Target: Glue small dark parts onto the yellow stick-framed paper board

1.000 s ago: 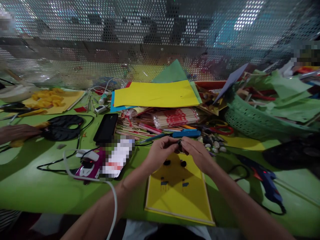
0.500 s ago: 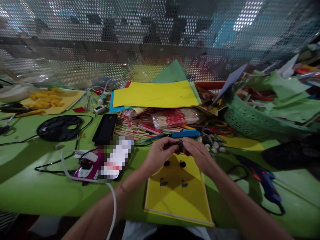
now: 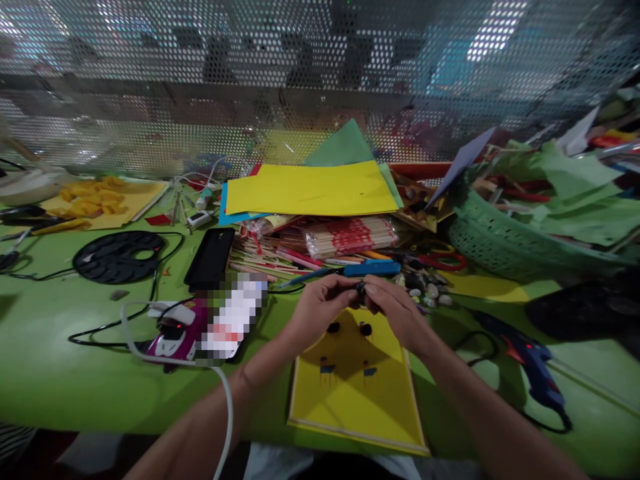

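Observation:
Between the fingertips of my left hand and my right hand is a small dark pebble-like piece, mostly covered by the fingers. Both hands are closed in a pinch on it, above the far edge of a yellow board with pale edging. On the board sit two black round pieces and, nearer me, two small blue-grey figures with thin orange legs. Just beyond my hands lies a blue cutter-like tool.
A glue gun with a red light lies right, below a green basket of paper scraps. Pebbles lie beyond my right hand. Left are a purple power strip, a lit phone and a black palette. Bundled sticks lie behind.
The dark piece has turned slightly between my fingertips. My hands stay almost in the same place, and the board has not moved.

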Available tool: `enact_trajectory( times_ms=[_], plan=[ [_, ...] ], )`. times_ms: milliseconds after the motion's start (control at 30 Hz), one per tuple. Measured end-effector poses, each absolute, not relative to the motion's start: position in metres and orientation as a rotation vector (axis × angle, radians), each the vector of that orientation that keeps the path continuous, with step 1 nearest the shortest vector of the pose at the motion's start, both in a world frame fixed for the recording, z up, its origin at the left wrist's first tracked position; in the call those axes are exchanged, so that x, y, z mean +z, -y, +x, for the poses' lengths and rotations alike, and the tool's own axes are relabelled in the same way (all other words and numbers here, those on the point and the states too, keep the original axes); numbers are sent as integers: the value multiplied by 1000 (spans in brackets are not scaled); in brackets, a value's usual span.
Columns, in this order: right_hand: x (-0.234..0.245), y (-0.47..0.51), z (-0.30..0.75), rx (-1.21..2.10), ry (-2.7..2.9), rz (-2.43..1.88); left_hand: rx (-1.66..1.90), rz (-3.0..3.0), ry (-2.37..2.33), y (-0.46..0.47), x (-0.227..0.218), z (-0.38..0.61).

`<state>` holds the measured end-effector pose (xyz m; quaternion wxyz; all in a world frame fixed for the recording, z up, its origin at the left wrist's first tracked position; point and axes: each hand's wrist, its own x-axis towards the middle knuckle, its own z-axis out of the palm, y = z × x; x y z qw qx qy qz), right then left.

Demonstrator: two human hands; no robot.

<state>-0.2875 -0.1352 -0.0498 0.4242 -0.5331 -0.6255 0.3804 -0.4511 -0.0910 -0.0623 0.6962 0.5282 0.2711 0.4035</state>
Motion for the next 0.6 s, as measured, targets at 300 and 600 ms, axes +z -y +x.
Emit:
enact_trajectory(
  times_ms=[300,600],
  plan=[
    [-51,133,-287,1021,1540,-1312,934,1215,-610,92,-65,-450],
    [-51,135,-288,956,1613,-1316,885,1103,-641,90,-62,-452]
  ],
)
